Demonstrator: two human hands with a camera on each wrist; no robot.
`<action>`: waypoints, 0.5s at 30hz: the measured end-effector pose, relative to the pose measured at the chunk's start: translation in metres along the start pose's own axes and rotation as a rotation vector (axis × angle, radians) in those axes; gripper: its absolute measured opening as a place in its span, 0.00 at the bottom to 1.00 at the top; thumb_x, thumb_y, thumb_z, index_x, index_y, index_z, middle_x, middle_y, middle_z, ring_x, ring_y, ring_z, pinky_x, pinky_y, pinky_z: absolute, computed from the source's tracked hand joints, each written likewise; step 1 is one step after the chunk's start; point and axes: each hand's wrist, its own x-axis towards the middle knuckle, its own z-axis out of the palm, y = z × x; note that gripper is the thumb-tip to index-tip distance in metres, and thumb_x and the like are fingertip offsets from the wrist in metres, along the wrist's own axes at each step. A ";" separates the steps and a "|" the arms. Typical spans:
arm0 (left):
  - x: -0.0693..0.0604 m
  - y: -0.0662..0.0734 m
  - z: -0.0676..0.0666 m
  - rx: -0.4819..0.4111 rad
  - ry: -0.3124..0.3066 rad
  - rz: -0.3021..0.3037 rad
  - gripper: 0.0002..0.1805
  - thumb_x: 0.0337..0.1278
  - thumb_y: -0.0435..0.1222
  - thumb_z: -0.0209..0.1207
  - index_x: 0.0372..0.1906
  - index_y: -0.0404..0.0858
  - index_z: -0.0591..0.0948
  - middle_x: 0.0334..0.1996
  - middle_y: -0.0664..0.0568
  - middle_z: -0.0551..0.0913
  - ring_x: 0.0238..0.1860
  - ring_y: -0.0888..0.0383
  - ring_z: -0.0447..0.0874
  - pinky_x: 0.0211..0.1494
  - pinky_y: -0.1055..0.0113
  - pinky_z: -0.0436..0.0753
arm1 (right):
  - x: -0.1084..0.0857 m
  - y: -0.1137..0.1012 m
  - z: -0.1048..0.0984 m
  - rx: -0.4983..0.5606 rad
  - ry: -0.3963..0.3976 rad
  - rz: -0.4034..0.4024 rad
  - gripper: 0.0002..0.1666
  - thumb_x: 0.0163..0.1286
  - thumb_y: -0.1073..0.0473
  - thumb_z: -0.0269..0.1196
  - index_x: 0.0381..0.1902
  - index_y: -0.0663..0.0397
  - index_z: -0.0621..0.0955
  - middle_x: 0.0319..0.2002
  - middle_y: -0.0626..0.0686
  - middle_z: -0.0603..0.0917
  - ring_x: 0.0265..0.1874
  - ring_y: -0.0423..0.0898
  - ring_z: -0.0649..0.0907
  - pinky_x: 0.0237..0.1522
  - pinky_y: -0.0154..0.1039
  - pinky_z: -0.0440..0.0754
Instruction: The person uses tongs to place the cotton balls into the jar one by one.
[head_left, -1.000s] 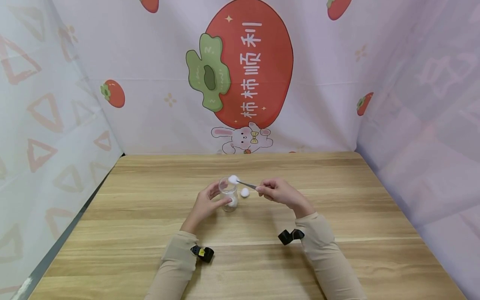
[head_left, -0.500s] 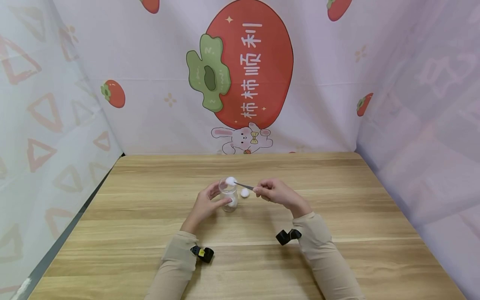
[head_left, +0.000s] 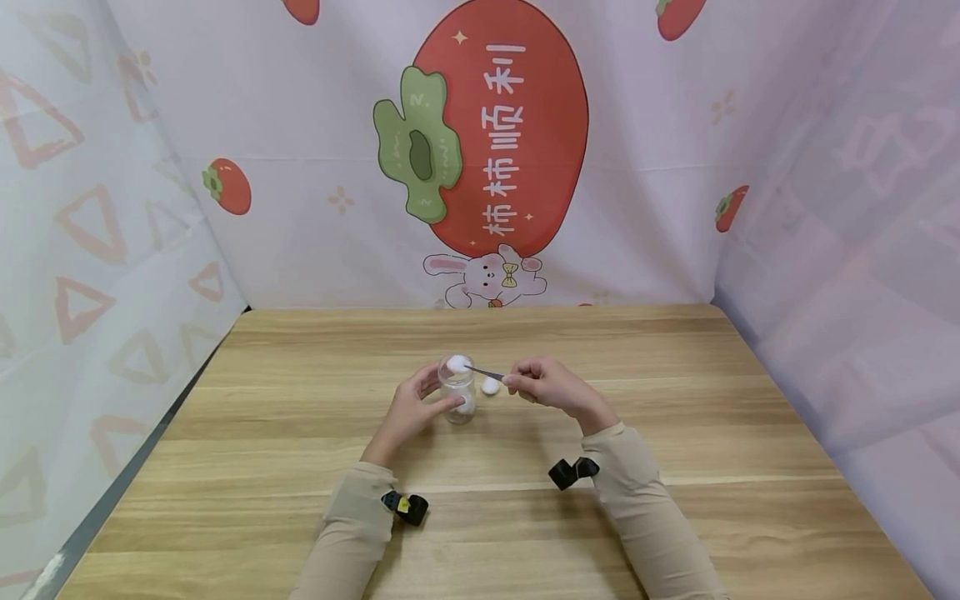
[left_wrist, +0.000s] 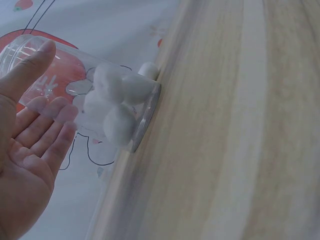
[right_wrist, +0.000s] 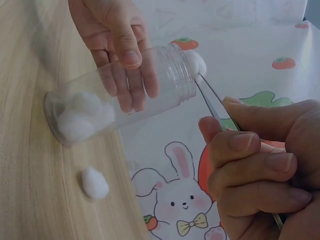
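Observation:
My left hand (head_left: 416,406) holds a clear jar (right_wrist: 180,75) upright on the table, thumb on the near side and fingers behind it. Several white cotton balls (left_wrist: 120,125) lie at the bottom of the jar. With thumb and fingers, my right hand (head_left: 551,385) grips metal tweezers (right_wrist: 212,104). Their tips pinch another cotton ball (right_wrist: 196,62) at the jar's open mouth. A loose cotton ball (head_left: 491,386) rests on the table just right of the jar.
The wooden table (head_left: 300,467) ends at a patterned cloth backdrop (head_left: 637,208). Cloth side panels stand left and right. Small black cameras (head_left: 573,472) are strapped to both sleeves.
My right hand has shifted slightly left, carrying the tweezers and cotton ball from the jar's right rim to over its mouth. The left hand and jar have stayed put.

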 end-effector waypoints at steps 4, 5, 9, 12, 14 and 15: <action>0.000 -0.002 0.000 0.001 -0.003 0.016 0.35 0.48 0.34 0.70 0.64 0.35 0.71 0.61 0.38 0.78 0.64 0.44 0.76 0.72 0.54 0.75 | 0.001 0.001 -0.001 0.027 -0.005 0.024 0.19 0.73 0.59 0.55 0.35 0.76 0.75 0.13 0.42 0.64 0.13 0.35 0.61 0.16 0.26 0.57; 0.001 -0.002 0.000 -0.003 -0.004 0.021 0.34 0.48 0.34 0.70 0.63 0.35 0.72 0.61 0.38 0.78 0.64 0.44 0.76 0.72 0.54 0.75 | 0.000 0.001 -0.001 0.038 -0.008 0.032 0.19 0.73 0.59 0.55 0.36 0.77 0.74 0.13 0.42 0.64 0.13 0.35 0.60 0.16 0.26 0.56; 0.000 -0.003 0.000 -0.014 -0.012 0.035 0.33 0.49 0.35 0.70 0.63 0.37 0.73 0.61 0.38 0.78 0.65 0.45 0.76 0.72 0.53 0.75 | 0.001 0.003 0.000 0.070 -0.016 0.051 0.21 0.73 0.58 0.55 0.38 0.79 0.73 0.13 0.42 0.64 0.13 0.35 0.59 0.16 0.26 0.55; 0.000 -0.003 0.000 -0.017 -0.015 0.042 0.33 0.49 0.35 0.70 0.63 0.37 0.73 0.61 0.37 0.78 0.65 0.45 0.76 0.72 0.52 0.75 | 0.001 0.002 0.000 0.081 -0.018 0.055 0.21 0.72 0.58 0.56 0.39 0.80 0.73 0.14 0.42 0.64 0.13 0.35 0.59 0.16 0.26 0.55; 0.000 -0.003 0.000 -0.018 -0.016 0.043 0.33 0.49 0.35 0.70 0.63 0.37 0.73 0.62 0.36 0.77 0.65 0.45 0.76 0.72 0.52 0.75 | 0.001 0.002 0.000 0.085 -0.016 0.057 0.21 0.72 0.58 0.56 0.39 0.79 0.73 0.14 0.42 0.64 0.13 0.35 0.59 0.16 0.26 0.55; 0.000 -0.003 0.000 -0.020 -0.017 0.041 0.33 0.49 0.35 0.70 0.63 0.37 0.73 0.62 0.36 0.77 0.65 0.45 0.76 0.72 0.52 0.74 | 0.000 0.002 0.000 0.086 -0.014 0.058 0.21 0.72 0.58 0.56 0.39 0.79 0.73 0.14 0.42 0.65 0.13 0.35 0.59 0.16 0.26 0.56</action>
